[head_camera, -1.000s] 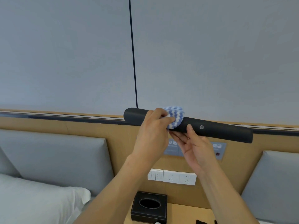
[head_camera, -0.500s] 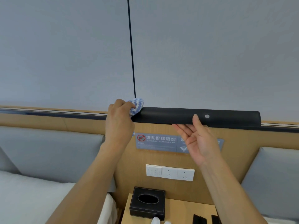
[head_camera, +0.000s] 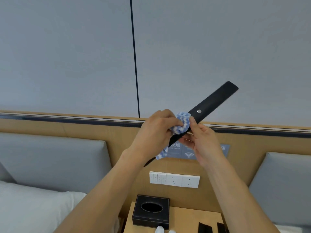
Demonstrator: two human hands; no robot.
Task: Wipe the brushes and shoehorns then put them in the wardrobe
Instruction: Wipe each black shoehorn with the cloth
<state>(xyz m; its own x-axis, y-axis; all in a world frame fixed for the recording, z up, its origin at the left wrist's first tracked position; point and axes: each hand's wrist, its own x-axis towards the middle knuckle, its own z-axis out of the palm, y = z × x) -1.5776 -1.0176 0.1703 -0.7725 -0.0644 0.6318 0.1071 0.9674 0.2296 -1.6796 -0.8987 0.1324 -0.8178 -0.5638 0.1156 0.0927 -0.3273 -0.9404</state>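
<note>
holding the long black shoehorn (head_camera: 213,101) up in front of the grey wall (head_camera: 67,56), the person has it tilted, with the far end high on the right and the near end low by the left wrist. the left hand (head_camera: 156,132) has its fingers curled tight round a blue and white cloth (head_camera: 182,122) and presses it on the shoehorn's middle. a bit of cloth hangs down under that hand. the right hand (head_camera: 202,140) pinches the shoehorn just beside the cloth, thumb on top and fingers under. below the hands sit white wall sockets (head_camera: 175,179), a black tissue box (head_camera: 150,211) on a wooden side table (head_camera: 193,221), and a white pillow (head_camera: 33,207) on the left.
</note>
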